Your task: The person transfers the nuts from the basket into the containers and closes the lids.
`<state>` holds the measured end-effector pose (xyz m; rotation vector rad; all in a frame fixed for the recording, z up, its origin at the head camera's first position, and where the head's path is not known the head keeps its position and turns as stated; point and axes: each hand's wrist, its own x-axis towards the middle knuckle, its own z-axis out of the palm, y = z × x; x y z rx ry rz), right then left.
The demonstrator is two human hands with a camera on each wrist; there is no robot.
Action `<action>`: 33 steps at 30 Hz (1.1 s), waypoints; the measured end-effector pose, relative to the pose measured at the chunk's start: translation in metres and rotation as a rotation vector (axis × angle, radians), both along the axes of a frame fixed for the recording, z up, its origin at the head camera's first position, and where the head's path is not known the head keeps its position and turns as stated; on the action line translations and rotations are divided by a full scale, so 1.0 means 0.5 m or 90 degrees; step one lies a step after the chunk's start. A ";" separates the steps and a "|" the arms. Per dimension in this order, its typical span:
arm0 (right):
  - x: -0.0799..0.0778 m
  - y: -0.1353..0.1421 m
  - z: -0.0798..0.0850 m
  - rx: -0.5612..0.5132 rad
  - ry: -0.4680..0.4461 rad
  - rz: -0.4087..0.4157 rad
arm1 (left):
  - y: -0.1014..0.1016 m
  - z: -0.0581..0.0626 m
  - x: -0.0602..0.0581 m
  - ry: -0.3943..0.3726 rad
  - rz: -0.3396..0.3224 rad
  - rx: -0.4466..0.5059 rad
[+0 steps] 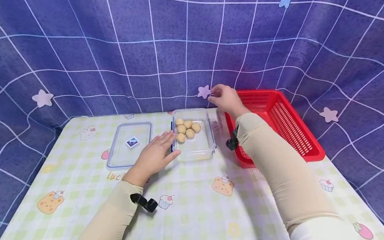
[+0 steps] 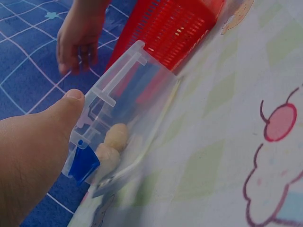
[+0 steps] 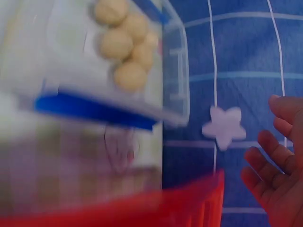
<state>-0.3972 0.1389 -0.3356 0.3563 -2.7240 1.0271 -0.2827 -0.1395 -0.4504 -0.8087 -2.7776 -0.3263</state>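
Note:
A clear plastic container (image 1: 200,150) with blue side clips stands on the table, several round tan balls (image 1: 189,134) grouped in its left half. My left hand (image 1: 155,153) lies against its left side, fingers extended; in the left wrist view the thumb (image 2: 71,106) is by the rim. Above the left rim of a red perforated basket (image 1: 288,130), at the container's right, hovers my right hand (image 1: 227,99). The right wrist view shows that hand's fingers (image 3: 267,156) loosely bent and apart, holding nothing. Much of the basket's near side is hidden by the right forearm.
Left of the container, a clear lid (image 1: 127,160) with a blue edge and a small blue-and-white label lies flat on the patterned tablecloth (image 1: 200,216). A blue curtain (image 1: 132,54) with white grid lines hangs right behind the table.

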 end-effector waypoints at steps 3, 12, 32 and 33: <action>-0.001 0.039 -0.001 -0.001 -0.003 -0.017 | -0.001 -0.002 0.000 0.001 0.000 0.001; 0.000 0.152 -0.021 -0.012 -0.039 -0.080 | -0.002 -0.003 0.000 0.004 -0.007 0.004; 0.037 0.326 -0.087 0.030 -0.135 -0.161 | -0.003 -0.001 0.001 0.003 -0.005 0.001; 0.038 0.330 -0.090 0.029 -0.140 -0.159 | -0.003 0.000 0.001 0.003 -0.004 0.001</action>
